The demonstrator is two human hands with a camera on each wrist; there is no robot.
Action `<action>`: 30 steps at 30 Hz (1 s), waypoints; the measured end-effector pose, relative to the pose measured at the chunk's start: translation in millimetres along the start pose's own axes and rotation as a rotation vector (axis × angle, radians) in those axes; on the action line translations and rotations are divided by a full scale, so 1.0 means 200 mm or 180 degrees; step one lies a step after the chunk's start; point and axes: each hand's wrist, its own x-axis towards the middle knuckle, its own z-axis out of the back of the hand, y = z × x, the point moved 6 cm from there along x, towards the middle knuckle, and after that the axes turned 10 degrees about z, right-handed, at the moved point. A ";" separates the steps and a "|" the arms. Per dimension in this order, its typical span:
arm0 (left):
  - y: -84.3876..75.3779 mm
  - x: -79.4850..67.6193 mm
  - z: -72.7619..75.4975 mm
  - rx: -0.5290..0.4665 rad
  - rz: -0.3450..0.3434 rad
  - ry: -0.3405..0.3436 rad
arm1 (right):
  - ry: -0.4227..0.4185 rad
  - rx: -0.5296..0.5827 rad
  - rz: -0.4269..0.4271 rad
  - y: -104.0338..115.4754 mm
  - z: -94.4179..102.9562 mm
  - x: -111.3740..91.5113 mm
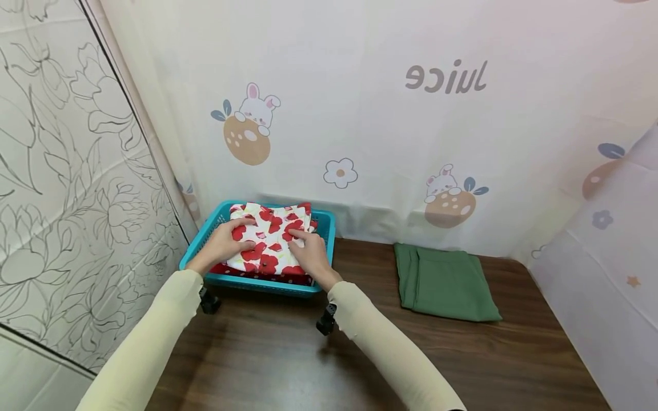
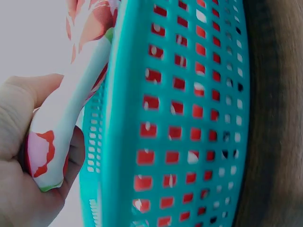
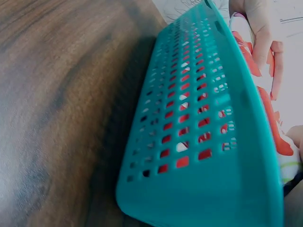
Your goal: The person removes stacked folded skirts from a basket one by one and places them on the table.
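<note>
A folded white garment with red flowers and small dark button-like dots lies on top inside a turquoise basket. My left hand holds its left side; in the left wrist view the thumb is above the thick folded edge and the fingers curl beneath it. At the garment's right side my right hand grips the edge, thumb on top; its other fingers are mostly hidden. Beneath is a dark red dotted cloth. Through the basket's holes red and white fabric shows.
A folded green cloth lies to the right on the dark wooden table. Behind the table hangs a printed curtain, and another with line-drawn flowers stands close on the left.
</note>
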 end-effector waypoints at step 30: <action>-0.51 -0.17 -0.34 -0.0744 -0.0578 -0.0318 | -0.0416 -0.0272 0.0452 -0.04 0.65 -0.22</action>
